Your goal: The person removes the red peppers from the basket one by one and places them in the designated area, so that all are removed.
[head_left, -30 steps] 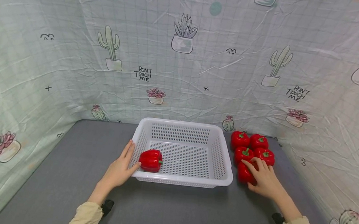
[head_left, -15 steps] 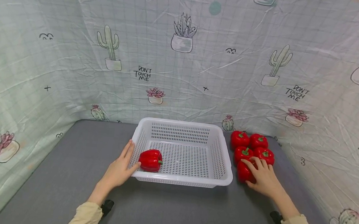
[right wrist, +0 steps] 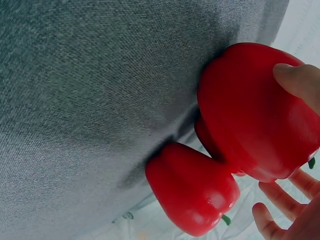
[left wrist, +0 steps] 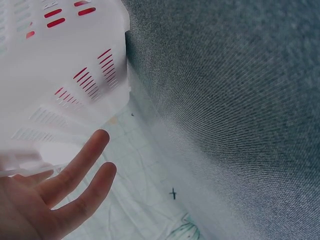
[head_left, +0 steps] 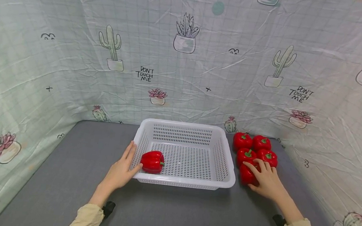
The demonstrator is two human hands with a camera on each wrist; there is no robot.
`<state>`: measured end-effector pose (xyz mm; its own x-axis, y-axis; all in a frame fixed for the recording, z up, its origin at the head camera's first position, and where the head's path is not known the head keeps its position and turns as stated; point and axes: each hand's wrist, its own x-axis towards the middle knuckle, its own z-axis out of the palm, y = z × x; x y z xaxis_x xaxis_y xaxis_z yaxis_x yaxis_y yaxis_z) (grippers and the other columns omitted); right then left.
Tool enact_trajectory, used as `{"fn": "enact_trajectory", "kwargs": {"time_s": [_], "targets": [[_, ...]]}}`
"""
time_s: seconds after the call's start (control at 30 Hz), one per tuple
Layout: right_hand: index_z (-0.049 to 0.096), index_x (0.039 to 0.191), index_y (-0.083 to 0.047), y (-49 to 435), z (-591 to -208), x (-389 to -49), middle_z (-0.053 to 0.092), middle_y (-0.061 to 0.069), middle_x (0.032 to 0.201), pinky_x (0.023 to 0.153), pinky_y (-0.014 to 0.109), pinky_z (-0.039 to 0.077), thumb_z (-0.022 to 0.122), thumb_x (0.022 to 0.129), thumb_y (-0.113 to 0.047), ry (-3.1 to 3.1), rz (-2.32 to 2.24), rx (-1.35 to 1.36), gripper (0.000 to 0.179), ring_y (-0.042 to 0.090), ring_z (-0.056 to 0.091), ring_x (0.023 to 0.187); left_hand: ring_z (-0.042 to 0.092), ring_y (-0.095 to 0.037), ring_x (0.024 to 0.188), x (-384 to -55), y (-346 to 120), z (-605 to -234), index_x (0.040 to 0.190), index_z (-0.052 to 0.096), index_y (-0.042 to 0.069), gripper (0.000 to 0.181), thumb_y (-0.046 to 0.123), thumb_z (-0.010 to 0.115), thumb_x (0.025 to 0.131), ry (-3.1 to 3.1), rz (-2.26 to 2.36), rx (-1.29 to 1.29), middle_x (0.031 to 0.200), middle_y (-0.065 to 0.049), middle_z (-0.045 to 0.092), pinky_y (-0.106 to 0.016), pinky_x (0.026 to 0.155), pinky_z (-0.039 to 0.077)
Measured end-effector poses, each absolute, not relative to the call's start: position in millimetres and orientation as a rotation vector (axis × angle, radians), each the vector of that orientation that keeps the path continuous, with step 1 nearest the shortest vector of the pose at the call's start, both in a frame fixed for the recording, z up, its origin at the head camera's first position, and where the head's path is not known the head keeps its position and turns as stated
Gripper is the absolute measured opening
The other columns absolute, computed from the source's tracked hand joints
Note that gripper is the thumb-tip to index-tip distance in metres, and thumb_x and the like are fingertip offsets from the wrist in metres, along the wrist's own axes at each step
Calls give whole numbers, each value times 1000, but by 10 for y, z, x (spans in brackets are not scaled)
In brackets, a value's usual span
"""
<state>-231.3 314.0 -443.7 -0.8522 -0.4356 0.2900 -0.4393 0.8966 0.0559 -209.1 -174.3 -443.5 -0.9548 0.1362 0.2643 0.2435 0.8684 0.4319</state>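
A white perforated plastic basket (head_left: 187,180) stands mid-table with one red bell pepper (head_left: 152,161) lying on its side at the front left inside. My left hand (head_left: 121,169) rests at the basket's front left corner, thumb over the rim and fingers stretched along the outer side. In the left wrist view, two straight fingers (left wrist: 80,175) extend beside the basket wall. On the right, my right hand (head_left: 267,180) holds the nearest red bell pepper (head_left: 246,175) from above, thumb on one side and fingers around the other; the right wrist view shows the thumb against this pepper (right wrist: 255,110).
Several more red bell peppers (head_left: 246,156) stand close together behind the right hand, stems up. The grey tabletop (head_left: 177,215) runs up to a cloth backdrop (head_left: 184,76) printed with cacti at the back and sides.
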Motion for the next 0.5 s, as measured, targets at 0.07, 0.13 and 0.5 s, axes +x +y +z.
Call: {"fn": "enact_trajectory", "kwargs": {"time_s": [0.07,0.13,0.5], "targets": [[43,127,-18,3145,-4432,-2306,43,18,118,76,52,39,83,52,-30,-2775,17,646,86,37,38,107,52,-36,110,-2090,-1742,-4435,141,22,2,74,34,56,83,-2814,-693,-290,148,-15,17,-50,77,50],[42,127,-19,3150,-4427,-2297,42,18,119,77,52,39,83,52,-30,-2782,21,643,86,37,37,107,52,-36,111,-2089,-1742,-4436,141,22,2,74,34,55,83,-2813,-695,-291,148,-15,17,-50,77,50],[43,127,-20,3114,-4348,-2274,41,16,122,77,50,39,84,50,-34,-2730,40,682,89,36,38,109,52,-35,111,-2088,-1749,-4445,141,21,1,74,34,55,84,-2805,-691,-302,148,-15,17,-50,77,49]]}}
